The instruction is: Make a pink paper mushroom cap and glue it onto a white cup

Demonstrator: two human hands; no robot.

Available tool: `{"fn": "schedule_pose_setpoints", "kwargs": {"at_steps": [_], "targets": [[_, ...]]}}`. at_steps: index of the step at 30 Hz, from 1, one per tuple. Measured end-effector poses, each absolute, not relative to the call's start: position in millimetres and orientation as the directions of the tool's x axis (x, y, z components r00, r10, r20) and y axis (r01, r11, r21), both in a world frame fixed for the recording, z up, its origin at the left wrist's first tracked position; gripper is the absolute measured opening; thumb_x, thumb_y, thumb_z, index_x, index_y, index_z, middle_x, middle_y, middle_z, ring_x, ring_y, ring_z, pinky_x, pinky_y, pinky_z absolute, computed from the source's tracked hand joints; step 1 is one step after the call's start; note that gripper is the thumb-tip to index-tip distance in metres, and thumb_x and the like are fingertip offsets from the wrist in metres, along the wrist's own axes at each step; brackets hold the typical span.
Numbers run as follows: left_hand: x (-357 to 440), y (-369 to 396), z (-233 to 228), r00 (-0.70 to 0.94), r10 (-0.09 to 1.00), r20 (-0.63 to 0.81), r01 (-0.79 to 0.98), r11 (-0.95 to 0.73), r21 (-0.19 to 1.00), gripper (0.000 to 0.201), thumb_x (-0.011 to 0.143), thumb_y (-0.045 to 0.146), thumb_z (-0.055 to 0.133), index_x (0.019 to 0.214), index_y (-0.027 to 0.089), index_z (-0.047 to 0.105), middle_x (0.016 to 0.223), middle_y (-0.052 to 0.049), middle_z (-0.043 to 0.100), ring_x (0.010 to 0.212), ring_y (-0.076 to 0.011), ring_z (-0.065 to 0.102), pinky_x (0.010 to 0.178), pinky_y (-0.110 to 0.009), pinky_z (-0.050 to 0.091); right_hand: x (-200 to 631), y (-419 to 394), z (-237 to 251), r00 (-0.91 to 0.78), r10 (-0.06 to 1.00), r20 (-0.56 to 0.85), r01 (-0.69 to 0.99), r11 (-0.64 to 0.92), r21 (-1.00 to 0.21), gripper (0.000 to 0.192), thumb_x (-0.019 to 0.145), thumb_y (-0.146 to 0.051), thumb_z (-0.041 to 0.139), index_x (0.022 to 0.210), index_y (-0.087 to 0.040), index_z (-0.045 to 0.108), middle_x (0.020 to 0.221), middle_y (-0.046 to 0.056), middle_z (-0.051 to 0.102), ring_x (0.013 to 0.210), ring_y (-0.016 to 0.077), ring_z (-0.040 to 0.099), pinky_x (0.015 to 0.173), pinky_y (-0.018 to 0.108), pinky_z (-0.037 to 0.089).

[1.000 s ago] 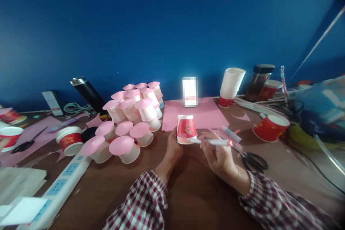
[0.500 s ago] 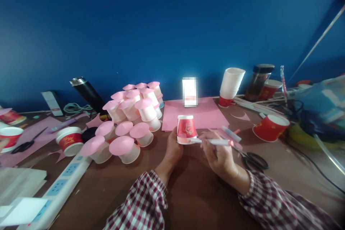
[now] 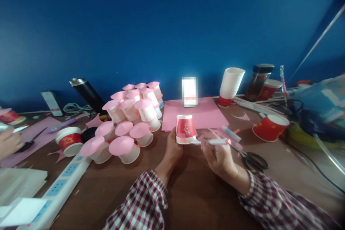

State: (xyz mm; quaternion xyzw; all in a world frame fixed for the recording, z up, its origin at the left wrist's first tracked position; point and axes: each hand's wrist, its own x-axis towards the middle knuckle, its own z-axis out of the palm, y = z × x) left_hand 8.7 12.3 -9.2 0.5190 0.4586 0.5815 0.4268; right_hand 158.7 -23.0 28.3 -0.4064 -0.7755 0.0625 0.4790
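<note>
My left hand (image 3: 174, 147) is closed around a red and white paper cup (image 3: 185, 129), holding it a little above the brown table. In my right hand (image 3: 217, 156) is a white marker (image 3: 218, 141) with a pinkish-red end. The marker lies almost level, its tip at the cup's lower right edge; whether it touches the cup I cannot tell. Left of my hands stand several paper cups topped with pink paper cones (image 3: 121, 145). Just beyond the held cup lies a pink paper sheet (image 3: 207, 115). Black-handled scissors (image 3: 256, 161) rest beside my right wrist.
A white power strip (image 3: 63, 183) runs along the left. A co-worker's hand (image 3: 9, 143) is at the far left edge. Stacked cups (image 3: 231, 84), a lying red cup (image 3: 271, 128) and a blue bag (image 3: 320, 104) are to the right. A black flask (image 3: 87, 95) leans near the wall.
The held cup and marker have shifted very slightly left. At the far left, the co-worker's hand has come further into view, where a red and white cup stood before.
</note>
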Motion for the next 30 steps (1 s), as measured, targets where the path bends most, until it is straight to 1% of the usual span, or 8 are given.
{"fn": "schedule_pose_setpoints", "kwargs": {"at_steps": [5,10,13,18,22,26,30], "targets": [[8.4,12.0,-8.6,-0.093,0.970,0.223,0.010,-0.223,0.975,0.018,0.071,0.020,0.057,0.086,0.013,0.062,0.078,-0.004,0.067,0.068,-0.0143,0.058,0.063,-0.023,0.044,158.1,-22.5,26.2,-0.203,0.688,0.697,0.581,0.658,-0.480,0.016,0.090,-0.020,0.039,0.081,-0.018,0.052,0.070,0.004,0.058,0.058,0.0145,0.054,0.055,0.027,0.044],[8.3,13.3,-9.0,-0.086,0.970,0.226,0.000,-0.226,0.974,0.018,0.073,0.024,0.057,0.086,0.014,0.063,0.079,-0.004,0.068,0.069,-0.0149,0.058,0.064,-0.024,0.044,159.3,-23.5,27.6,-0.189,0.673,0.715,0.604,0.653,-0.456,0.016,0.090,-0.018,0.039,0.081,-0.018,0.052,0.072,0.005,0.059,0.058,0.0147,0.055,0.055,0.028,0.045],[8.7,12.7,-8.9,-0.077,0.973,0.219,-0.005,-0.220,0.975,0.016,0.074,0.024,0.056,0.084,0.014,0.063,0.078,-0.004,0.068,0.068,-0.0145,0.058,0.063,-0.024,0.044,160.3,-24.5,30.2,-0.198,0.659,0.726,0.621,0.657,-0.427,0.012,0.090,-0.017,0.041,0.084,-0.018,0.052,0.075,0.005,0.061,0.060,0.0149,0.056,0.057,0.028,0.045],[9.9,11.2,-7.1,-0.077,0.976,0.204,0.011,-0.203,0.979,0.017,0.073,0.023,0.058,0.086,0.013,0.063,0.079,-0.004,0.069,0.070,-0.0153,0.059,0.066,-0.025,0.045,161.1,-23.6,32.2,-0.147,0.633,0.760,0.653,0.640,-0.405,0.012,0.090,-0.017,0.041,0.083,-0.018,0.051,0.071,0.004,0.060,0.060,0.0155,0.056,0.060,0.029,0.045],[9.8,11.2,-6.1,-0.068,0.973,0.219,0.015,-0.218,0.976,0.017,0.073,0.023,0.057,0.085,0.012,0.063,0.080,-0.005,0.068,0.070,-0.0155,0.059,0.066,-0.025,0.045,161.0,-21.8,30.4,-0.157,0.648,0.745,0.633,0.646,-0.427,0.012,0.090,-0.017,0.041,0.084,-0.018,0.051,0.072,0.004,0.059,0.060,0.0154,0.056,0.060,0.029,0.044],[9.0,11.6,-7.3,-0.096,0.971,0.217,0.018,-0.216,0.976,0.015,0.074,0.022,0.055,0.083,0.012,0.062,0.077,-0.004,0.066,0.067,-0.0135,0.056,0.063,-0.023,0.044,161.4,-20.8,26.1,-0.190,0.667,0.720,0.605,0.657,-0.449,0.014,0.090,-0.018,0.040,0.081,-0.017,0.051,0.070,0.004,0.058,0.056,0.0141,0.054,0.056,0.028,0.043],[8.5,12.3,-9.7,-0.098,0.970,0.222,0.013,-0.222,0.975,0.016,0.075,0.023,0.055,0.084,0.012,0.062,0.078,-0.003,0.066,0.068,-0.0133,0.055,0.064,-0.023,0.044,161.5,-20.8,24.7,-0.168,0.688,0.706,0.591,0.643,-0.486,0.014,0.090,-0.018,0.041,0.081,-0.017,0.052,0.068,0.003,0.057,0.054,0.0140,0.052,0.053,0.028,0.041]]}}
